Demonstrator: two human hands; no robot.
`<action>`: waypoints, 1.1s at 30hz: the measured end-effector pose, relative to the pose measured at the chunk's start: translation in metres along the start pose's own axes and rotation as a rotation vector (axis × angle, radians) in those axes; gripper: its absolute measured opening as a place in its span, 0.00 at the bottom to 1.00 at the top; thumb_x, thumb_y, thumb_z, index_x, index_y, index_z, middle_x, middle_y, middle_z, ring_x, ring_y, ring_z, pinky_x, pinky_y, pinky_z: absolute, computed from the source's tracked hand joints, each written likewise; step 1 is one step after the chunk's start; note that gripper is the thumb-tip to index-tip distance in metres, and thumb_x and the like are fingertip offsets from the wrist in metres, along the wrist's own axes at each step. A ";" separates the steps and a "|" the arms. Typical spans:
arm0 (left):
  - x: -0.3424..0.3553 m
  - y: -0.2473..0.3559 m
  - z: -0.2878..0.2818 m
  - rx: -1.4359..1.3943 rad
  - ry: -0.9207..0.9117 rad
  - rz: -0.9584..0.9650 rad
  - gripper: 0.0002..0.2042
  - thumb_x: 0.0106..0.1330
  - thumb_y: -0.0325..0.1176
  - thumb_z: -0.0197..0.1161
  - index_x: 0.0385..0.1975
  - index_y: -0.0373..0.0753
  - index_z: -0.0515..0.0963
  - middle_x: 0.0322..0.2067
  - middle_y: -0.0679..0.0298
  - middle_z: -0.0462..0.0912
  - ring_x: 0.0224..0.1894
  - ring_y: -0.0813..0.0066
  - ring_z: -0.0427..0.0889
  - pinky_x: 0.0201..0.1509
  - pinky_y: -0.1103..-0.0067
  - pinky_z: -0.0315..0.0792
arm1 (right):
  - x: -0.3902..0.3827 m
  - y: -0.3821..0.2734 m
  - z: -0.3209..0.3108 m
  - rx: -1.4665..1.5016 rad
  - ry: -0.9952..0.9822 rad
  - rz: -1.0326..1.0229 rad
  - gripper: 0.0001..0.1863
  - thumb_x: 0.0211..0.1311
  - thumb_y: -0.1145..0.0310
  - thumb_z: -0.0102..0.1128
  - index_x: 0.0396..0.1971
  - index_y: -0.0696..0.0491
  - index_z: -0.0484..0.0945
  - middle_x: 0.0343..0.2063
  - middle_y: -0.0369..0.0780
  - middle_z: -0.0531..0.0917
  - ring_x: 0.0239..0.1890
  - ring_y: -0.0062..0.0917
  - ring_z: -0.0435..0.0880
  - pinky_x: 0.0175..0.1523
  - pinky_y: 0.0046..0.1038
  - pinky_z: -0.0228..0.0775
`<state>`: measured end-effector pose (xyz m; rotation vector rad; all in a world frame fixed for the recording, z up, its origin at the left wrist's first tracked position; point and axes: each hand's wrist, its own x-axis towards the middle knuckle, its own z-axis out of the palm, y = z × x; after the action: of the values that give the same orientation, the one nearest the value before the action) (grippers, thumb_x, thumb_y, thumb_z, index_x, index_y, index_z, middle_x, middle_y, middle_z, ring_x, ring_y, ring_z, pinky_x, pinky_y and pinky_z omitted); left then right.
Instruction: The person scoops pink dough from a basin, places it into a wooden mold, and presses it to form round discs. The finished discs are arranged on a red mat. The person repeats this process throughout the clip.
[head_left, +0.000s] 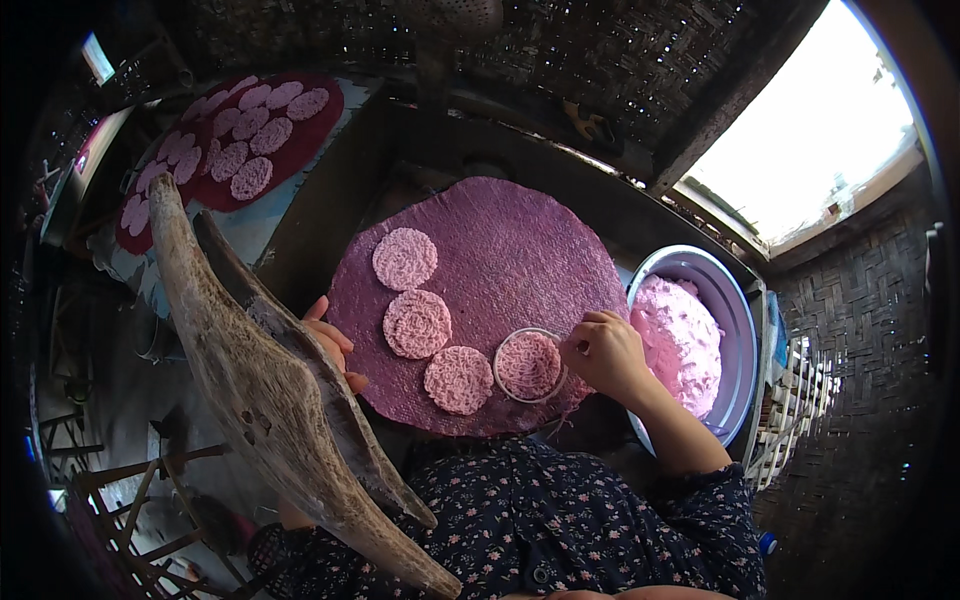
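Nearest to me, a forked piece of weathered wood (270,400) crosses the lower left, and my dark flowered sleeve (560,520) fills the bottom edge. Just beyond, my right hand (603,352) sits at the near right edge of the round purple woven mat (520,250), fingertips pinched on the rim of a thin clear ring mould (529,365). The grip is nearly closed, thumb and fingers meeting on the ring's right side. Inside the ring lies a pink lacy cake (528,364), flat on the mat.

My left hand (332,345) curls around the mat's near left edge, partly hidden behind the wood; the fingers look loosely bent over the rim, but I cannot tell how firmly they hold.

Three finished cakes run away from me in a curved row: one (459,379) just left of the ring, one (417,323) farther, one (405,258) farthest. I judge them light, soft and crumbly, likely damp and quick to tear, so I would not pinch them; the stiff ring is the place to take hold, lifted straight up by its rim. The mat looks thin and flexible, better held at its edge with support beneath.

To the right, touching the mat's edge, a blue-grey basin (735,300) holds a mound of pink mixture (680,340). Far left, another dark red mat (300,150) carries many more cakes. Woven bamboo walls (620,60) close the scene.
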<state>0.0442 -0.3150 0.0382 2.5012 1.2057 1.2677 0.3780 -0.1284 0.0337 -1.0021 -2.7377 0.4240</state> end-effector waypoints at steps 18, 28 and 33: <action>-0.008 0.014 0.004 0.069 0.084 -0.170 0.14 0.57 0.34 0.67 0.37 0.46 0.67 0.30 0.71 0.70 0.44 0.76 0.76 0.70 0.64 0.52 | 0.077 -0.012 0.030 -0.025 0.028 0.012 0.09 0.46 0.62 0.60 0.16 0.52 0.80 0.23 0.38 0.79 0.34 0.34 0.79 0.39 0.34 0.73; -0.019 0.013 0.013 -0.615 0.175 -0.541 0.10 0.60 0.36 0.63 0.37 0.48 0.70 0.33 0.73 0.73 0.50 0.80 0.74 0.72 0.69 0.47 | 0.071 -0.013 0.028 -0.035 0.014 -0.011 0.09 0.46 0.62 0.62 0.17 0.52 0.80 0.24 0.38 0.79 0.35 0.33 0.80 0.40 0.33 0.73; -0.019 0.008 0.030 -0.529 0.221 -0.408 0.11 0.61 0.41 0.61 0.40 0.49 0.72 0.36 0.73 0.77 0.53 0.83 0.73 0.73 0.71 0.44 | 0.068 -0.014 0.026 -0.031 -0.002 0.006 0.08 0.46 0.63 0.62 0.20 0.52 0.81 0.25 0.38 0.80 0.36 0.33 0.80 0.41 0.34 0.73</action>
<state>0.0640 -0.3257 0.0093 1.6855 1.1478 1.5218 0.3114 -0.0993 0.0200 -1.0184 -2.7513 0.3849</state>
